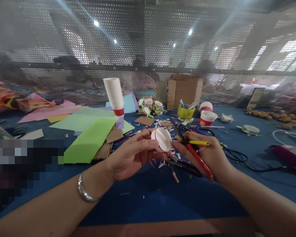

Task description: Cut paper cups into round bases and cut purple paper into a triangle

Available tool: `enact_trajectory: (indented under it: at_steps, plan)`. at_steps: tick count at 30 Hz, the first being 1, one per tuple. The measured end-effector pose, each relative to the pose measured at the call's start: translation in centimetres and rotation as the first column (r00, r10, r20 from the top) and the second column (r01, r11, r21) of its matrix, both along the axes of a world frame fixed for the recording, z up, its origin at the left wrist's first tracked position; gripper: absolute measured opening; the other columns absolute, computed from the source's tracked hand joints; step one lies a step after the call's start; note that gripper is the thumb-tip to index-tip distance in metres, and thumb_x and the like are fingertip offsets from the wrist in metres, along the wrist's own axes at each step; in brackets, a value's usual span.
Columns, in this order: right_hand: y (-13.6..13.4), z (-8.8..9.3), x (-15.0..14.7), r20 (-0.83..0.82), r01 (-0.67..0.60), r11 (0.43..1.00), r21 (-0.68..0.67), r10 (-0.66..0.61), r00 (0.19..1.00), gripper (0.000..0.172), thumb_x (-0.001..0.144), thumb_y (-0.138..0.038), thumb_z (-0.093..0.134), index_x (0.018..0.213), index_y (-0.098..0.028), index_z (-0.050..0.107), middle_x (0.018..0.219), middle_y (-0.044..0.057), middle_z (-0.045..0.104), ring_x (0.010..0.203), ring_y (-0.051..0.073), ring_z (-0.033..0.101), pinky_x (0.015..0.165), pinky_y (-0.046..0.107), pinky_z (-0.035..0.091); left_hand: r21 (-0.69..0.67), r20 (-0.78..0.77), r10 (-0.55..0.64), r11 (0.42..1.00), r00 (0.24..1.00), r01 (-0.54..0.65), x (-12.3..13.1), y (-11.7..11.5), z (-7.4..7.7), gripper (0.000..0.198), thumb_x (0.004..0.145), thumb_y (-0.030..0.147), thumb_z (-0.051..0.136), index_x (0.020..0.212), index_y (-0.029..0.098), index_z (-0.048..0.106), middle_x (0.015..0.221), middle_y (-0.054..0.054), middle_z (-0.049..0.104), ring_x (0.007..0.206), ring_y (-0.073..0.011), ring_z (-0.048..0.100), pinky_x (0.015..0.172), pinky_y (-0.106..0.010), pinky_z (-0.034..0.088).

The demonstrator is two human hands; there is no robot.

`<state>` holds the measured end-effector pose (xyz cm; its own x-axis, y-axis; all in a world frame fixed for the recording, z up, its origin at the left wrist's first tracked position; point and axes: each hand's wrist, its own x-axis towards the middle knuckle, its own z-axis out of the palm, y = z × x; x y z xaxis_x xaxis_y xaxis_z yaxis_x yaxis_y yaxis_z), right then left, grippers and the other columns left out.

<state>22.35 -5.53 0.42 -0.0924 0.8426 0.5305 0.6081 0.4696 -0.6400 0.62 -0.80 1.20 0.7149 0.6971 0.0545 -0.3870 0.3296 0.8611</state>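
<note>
My left hand (pixel 132 153) is closed around a small white paper cup bottom (pixel 162 139) with a red rim, holding it up over the blue table (pixel 148 197). A silver bangle sits on that wrist. My right hand (pixel 207 153) grips red-handled scissors (pixel 191 149) together with a yellow pencil (pixel 198 143). The scissor blades point up and left, just beside the cup piece. The two hands nearly touch at the cup. Paper snippets (pixel 171 171) lie on the table under them.
A tall stack of white cups (pixel 114 95) stands behind green paper sheets (pixel 91 136). Finished paper-cup flowers (pixel 150 106), a cardboard box (pixel 185 91), a yellow pen pot (pixel 185 112) and red-banded cups (pixel 207 117) sit further back. A black cable (pixel 239 159) runs right. Perforated mesh backs the table.
</note>
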Motion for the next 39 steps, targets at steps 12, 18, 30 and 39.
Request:
enact_trajectory:
  at_steps: [12, 18, 30, 39]
  plan:
    - [0.2, -0.5, 0.6, 0.058, -0.06, 0.997, -0.046, 0.062, 0.996, 0.028, 0.084, -0.038, 0.077, 0.08, -0.018, 0.058, 0.069, -0.002, 0.055, 0.062, 0.012, 0.045, 0.053, 0.022, 0.039, 0.044, 0.008, -0.012, 0.999, 1.0, 0.012, -0.3, -0.2, 0.6, 0.033, 0.08, 0.024, 0.074, 0.109, 0.008, 0.073, 0.108, -0.014, 0.075, 0.095, -0.0211, 0.072, 0.084, -0.025, 0.061]
    - [-0.2, 0.1, 0.3, 0.06, -0.075, 0.987, -0.141, 0.084, 0.995, 0.036, 0.08, -0.046, 0.081, 0.079, -0.02, 0.056, 0.066, -0.005, 0.048, 0.062, 0.012, 0.04, 0.053, 0.023, 0.038, -0.005, 0.078, 0.017, 1.0, 0.997, -0.016, -0.2, 0.0, 0.2, 0.029, 0.085, 0.023, 0.07, 0.11, 0.01, 0.075, 0.102, -0.01, 0.078, 0.09, -0.0196, 0.075, 0.078, -0.024, 0.063]
    - [-0.6, 0.2, 0.3, 0.007, -0.127, 0.964, -0.231, 0.133, 0.991, 0.052, 0.068, -0.058, 0.087, 0.092, -0.019, 0.062, 0.064, -0.006, 0.054, 0.061, 0.012, 0.043, 0.054, 0.022, 0.04, 0.033, 0.061, 0.061, 0.997, 0.996, -0.063, -0.3, -0.1, 0.4, 0.029, 0.079, 0.02, 0.073, 0.106, 0.011, 0.073, 0.099, -0.009, 0.073, 0.088, -0.0169, 0.069, 0.075, -0.023, 0.062]
    - [-0.4, -0.2, 0.2, 0.254, -0.035, 0.994, -0.103, 0.06, 0.965, 0.055, 0.072, -0.068, 0.08, 0.091, -0.02, 0.062, 0.072, -0.002, 0.061, 0.062, 0.014, 0.048, 0.056, 0.025, 0.04, 0.083, -0.028, 0.087, 0.993, 0.996, -0.084, -0.2, -0.2, 0.3, 0.035, 0.075, 0.028, 0.078, 0.107, 0.014, 0.072, 0.099, -0.009, 0.071, 0.091, -0.0189, 0.067, 0.074, -0.023, 0.06]
